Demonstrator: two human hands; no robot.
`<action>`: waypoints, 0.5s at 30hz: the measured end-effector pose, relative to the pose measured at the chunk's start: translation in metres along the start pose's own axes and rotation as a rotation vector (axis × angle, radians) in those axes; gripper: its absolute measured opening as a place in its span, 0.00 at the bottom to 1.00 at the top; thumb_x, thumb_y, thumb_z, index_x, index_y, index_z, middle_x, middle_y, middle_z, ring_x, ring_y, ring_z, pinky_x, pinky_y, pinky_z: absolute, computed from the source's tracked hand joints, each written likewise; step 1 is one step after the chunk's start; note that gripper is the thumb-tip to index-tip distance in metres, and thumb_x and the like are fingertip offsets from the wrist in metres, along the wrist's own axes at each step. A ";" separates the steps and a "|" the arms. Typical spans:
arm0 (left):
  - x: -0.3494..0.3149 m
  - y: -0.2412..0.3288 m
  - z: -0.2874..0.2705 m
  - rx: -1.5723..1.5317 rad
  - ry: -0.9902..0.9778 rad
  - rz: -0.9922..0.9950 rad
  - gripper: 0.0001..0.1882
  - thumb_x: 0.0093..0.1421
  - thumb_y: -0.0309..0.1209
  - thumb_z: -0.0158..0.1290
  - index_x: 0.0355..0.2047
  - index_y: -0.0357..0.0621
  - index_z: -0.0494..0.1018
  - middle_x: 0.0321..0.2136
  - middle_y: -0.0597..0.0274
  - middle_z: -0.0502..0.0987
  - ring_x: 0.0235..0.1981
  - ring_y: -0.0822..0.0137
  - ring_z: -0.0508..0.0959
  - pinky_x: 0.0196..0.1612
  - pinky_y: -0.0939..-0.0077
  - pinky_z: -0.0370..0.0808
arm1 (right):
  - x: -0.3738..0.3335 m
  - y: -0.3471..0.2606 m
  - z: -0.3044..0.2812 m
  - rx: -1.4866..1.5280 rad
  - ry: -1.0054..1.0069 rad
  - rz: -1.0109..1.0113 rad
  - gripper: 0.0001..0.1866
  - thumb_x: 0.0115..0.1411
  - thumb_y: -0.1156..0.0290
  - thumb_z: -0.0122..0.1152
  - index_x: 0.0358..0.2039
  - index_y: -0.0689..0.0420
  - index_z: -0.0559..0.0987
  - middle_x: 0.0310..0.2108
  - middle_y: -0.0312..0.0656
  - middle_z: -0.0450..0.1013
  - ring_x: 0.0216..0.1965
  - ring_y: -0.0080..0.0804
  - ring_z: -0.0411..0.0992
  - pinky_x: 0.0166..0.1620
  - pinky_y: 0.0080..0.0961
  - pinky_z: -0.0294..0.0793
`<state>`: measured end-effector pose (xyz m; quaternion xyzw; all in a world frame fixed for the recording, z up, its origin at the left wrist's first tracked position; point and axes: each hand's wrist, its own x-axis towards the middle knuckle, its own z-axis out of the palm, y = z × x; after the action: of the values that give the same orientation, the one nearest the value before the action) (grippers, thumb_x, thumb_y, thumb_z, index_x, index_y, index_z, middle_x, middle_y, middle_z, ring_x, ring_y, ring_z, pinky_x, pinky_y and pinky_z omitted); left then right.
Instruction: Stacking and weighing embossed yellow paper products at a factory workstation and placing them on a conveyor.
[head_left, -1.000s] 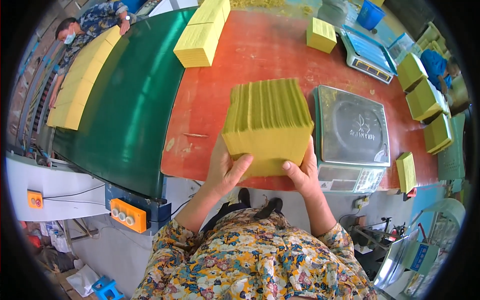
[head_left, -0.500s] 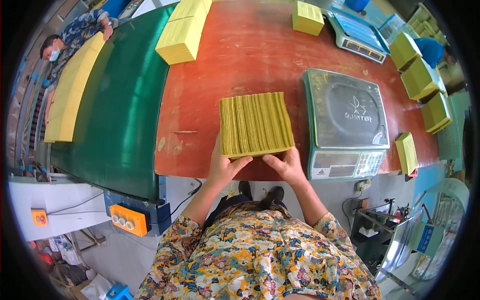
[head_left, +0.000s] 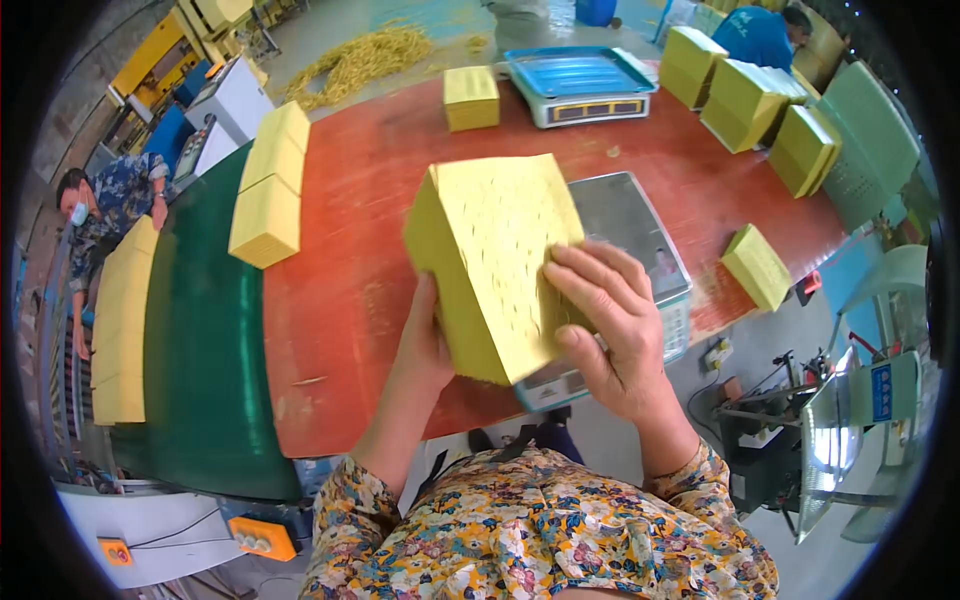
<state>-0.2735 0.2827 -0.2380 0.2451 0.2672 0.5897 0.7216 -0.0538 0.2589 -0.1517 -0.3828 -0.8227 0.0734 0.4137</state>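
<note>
Yellow paper block (head_left: 495,260) is held up off the red table (head_left: 350,280), tilted, broad face toward the camera, one corner pointing down. It sits over the near table edge, partly in front of the steel scale (head_left: 640,250).

Left hand (head_left: 425,345) is under and behind the block's left side, palm against it, fingers hidden; it appears to carry the weight. Right hand (head_left: 610,320) lies on the broad face, fingers curled loosely and spread over the lower right corner, thumb at the bottom edge. Judgement: the two-sided grip keeps the loose sheets squared so the stack does not fan out.

Broad face shows rows of small dark marks; too fine to make out.

Outward:
- Steel scale, flat square pan, display strip facing the person at the table's near edge.
- Second scale (head_left: 580,85), blue pan, at the far side, with a small yellow block (head_left: 470,97) just beside it.
- Thin yellow stack (head_left: 757,265) at the table's right edge.
- Three larger yellow blocks (head_left: 745,100) at far right, near a person in blue.
- Two yellow blocks (head_left: 270,190) end to end at the seam between table and green belt (head_left: 200,350).
- Long yellow row (head_left: 120,320) along the belt's left side, beside another worker.
- Orange switch box (head_left: 258,538) below the belt.
</note>
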 end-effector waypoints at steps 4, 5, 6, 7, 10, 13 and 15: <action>0.066 -0.042 0.065 -0.259 -0.108 -0.194 0.32 0.70 0.52 0.38 0.65 0.44 0.58 0.61 0.50 0.66 0.59 0.54 0.71 0.60 0.55 0.71 | 0.019 0.061 -0.030 -0.047 0.062 0.036 0.21 0.61 0.63 0.58 0.51 0.63 0.76 0.54 0.50 0.72 0.60 0.57 0.64 0.60 0.44 0.64; 0.079 -0.047 0.078 -0.225 -0.106 -0.154 0.31 0.70 0.52 0.38 0.64 0.43 0.58 0.60 0.50 0.67 0.57 0.55 0.72 0.60 0.56 0.71 | 0.025 0.078 -0.034 -0.026 0.094 0.044 0.20 0.60 0.65 0.58 0.50 0.63 0.76 0.54 0.51 0.72 0.60 0.58 0.64 0.61 0.45 0.64; 0.088 -0.052 0.084 -0.222 -0.099 -0.147 0.31 0.70 0.52 0.39 0.64 0.43 0.59 0.59 0.50 0.67 0.57 0.56 0.73 0.59 0.57 0.72 | 0.030 0.088 -0.036 0.012 0.074 0.087 0.21 0.60 0.66 0.59 0.50 0.64 0.76 0.53 0.52 0.72 0.60 0.59 0.63 0.61 0.46 0.64; 0.098 -0.057 0.090 -0.217 -0.093 -0.136 0.31 0.70 0.52 0.39 0.63 0.43 0.60 0.59 0.51 0.68 0.56 0.57 0.73 0.58 0.58 0.73 | 0.033 0.100 -0.037 0.016 0.065 0.085 0.21 0.60 0.66 0.59 0.50 0.64 0.76 0.53 0.52 0.72 0.60 0.59 0.63 0.61 0.46 0.64; 0.127 -0.074 0.075 -0.099 0.145 -0.154 0.31 0.69 0.53 0.38 0.62 0.43 0.61 0.56 0.52 0.71 0.53 0.60 0.76 0.56 0.61 0.75 | 0.038 0.141 -0.021 0.067 -0.003 0.118 0.20 0.59 0.67 0.60 0.50 0.63 0.76 0.54 0.51 0.72 0.60 0.56 0.63 0.61 0.43 0.64; 0.105 -0.069 0.090 0.093 0.303 -0.077 0.27 0.71 0.48 0.35 0.59 0.40 0.65 0.54 0.53 0.73 0.55 0.59 0.75 0.54 0.61 0.76 | 0.039 0.150 -0.018 0.164 -0.015 0.087 0.20 0.58 0.69 0.60 0.50 0.62 0.76 0.55 0.51 0.71 0.61 0.54 0.63 0.61 0.42 0.64; 0.071 -0.059 0.072 0.352 0.295 -0.178 0.32 0.70 0.55 0.35 0.56 0.39 0.67 0.41 0.52 0.79 0.35 0.60 0.82 0.34 0.68 0.81 | 0.035 0.142 -0.010 0.162 -0.047 0.103 0.22 0.55 0.71 0.60 0.51 0.62 0.76 0.56 0.50 0.70 0.62 0.54 0.62 0.62 0.42 0.63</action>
<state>-0.1704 0.3391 -0.2315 0.2537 0.4889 0.4974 0.6702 0.0215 0.3797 -0.1853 -0.3878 -0.8029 0.1699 0.4196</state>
